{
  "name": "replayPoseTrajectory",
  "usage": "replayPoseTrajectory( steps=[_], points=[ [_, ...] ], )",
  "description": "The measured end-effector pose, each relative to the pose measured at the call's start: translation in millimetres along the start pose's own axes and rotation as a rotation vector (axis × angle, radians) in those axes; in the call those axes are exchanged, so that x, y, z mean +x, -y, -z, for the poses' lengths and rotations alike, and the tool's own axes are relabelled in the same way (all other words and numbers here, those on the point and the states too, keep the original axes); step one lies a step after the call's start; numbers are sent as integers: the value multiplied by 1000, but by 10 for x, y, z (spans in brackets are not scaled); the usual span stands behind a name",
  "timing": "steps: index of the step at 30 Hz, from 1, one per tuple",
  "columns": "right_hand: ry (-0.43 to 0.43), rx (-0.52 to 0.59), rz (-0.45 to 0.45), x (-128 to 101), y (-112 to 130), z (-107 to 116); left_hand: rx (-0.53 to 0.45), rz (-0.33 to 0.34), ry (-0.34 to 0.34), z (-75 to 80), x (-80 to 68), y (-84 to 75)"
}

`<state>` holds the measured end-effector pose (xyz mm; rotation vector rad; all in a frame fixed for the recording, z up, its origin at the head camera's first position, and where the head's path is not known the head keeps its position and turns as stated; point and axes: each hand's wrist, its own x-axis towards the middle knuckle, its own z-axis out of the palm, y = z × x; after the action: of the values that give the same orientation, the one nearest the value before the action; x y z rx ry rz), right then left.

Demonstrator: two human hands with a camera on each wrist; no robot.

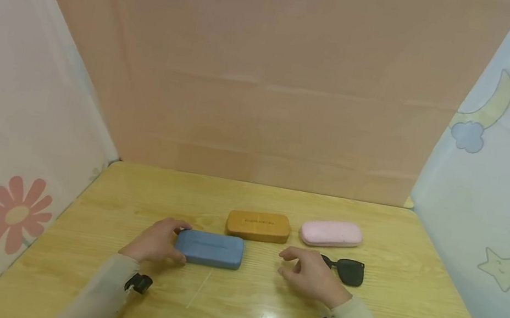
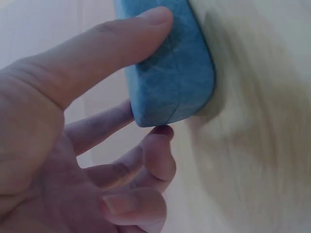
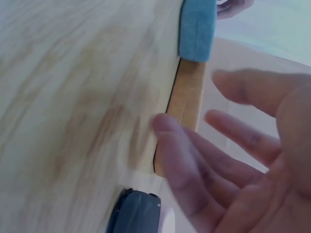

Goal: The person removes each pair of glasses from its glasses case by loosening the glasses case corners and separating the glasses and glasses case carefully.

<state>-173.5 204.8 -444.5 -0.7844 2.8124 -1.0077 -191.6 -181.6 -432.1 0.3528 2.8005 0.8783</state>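
Observation:
A blue glasses case (image 1: 210, 249) lies closed on the wooden table, and my left hand (image 1: 155, 241) holds its left end. In the left wrist view the thumb presses one long side of the blue case (image 2: 175, 73), with a finger behind it and the others loosely bent. My right hand (image 1: 310, 274) hovers low over the table, fingers relaxed and holding nothing. Just beyond its wrist are black sunglasses (image 1: 350, 272), partly hidden by the hand. Behind the blue case sits an orange-brown glasses case (image 1: 258, 226), also closed.
A pink glasses case (image 1: 331, 233) lies at the back right, beyond the sunglasses. The wooden table (image 1: 170, 190) ends at an orange-brown back panel (image 1: 267, 83). Patterned cloth walls stand on the left and right. Both wrists wear small black cameras.

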Motion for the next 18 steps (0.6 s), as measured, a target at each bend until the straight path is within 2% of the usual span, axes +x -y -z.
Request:
replayPoseTrajectory(
  steps=[6,14,18],
  points=[
    [-97,-21,-4,4,-29,-14,36,52,12,195,-4,178],
    [-93,-38,19,-10,-75,-4,71,91,45,422,65,357],
    [-84,-47,16,-12,-88,-14,69,101,47,483,130,461]
  ],
)
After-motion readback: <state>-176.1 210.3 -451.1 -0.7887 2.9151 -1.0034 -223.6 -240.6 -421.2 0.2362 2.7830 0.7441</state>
